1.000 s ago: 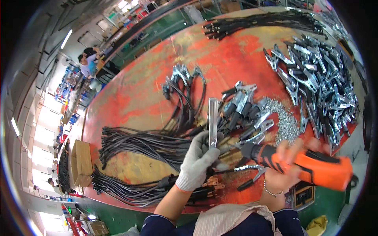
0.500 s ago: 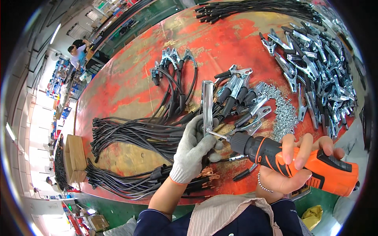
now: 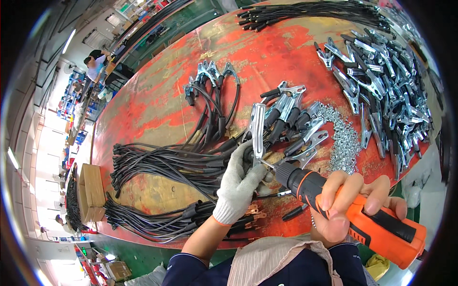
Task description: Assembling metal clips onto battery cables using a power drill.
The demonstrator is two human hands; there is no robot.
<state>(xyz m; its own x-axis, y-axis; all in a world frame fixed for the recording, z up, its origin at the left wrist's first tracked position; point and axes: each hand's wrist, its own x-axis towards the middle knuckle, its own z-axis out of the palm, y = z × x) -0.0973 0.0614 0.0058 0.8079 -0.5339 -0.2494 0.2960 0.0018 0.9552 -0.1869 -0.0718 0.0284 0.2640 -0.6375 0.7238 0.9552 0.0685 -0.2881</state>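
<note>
My left hand [image 3: 237, 186], in a whitish knit glove, is closed around a silver spring clamp [image 3: 258, 128] that stands up from the fingers. The clamp's lower end and any cable in it are hidden by the glove. My bare right hand [image 3: 338, 209] grips an orange and black cordless screwdriver [image 3: 381, 233], tilted with its back end low on the right. Its thin bit [image 3: 267, 164] points at the clamp's base beside my left thumb; whether it sits on a screw is too small to tell. Just beyond lie several clamps with black sleeves [image 3: 281, 114].
Small screws or nuts [image 3: 344, 143] lie heaped on the worn red table [image 3: 162, 95], near a large clamp pile [image 3: 377, 86]. Black cable bundles [image 3: 157, 164] spread left, with more cables [image 3: 310, 9] at the far edge. A cardboard box [image 3: 90, 190] stands left; a person [image 3: 95, 66] works far off.
The screwdriver has swung its back end downward and shifted a little left with my right hand. The clamp now leans slightly right and shows more of its side; my left hand moved slightly right.
</note>
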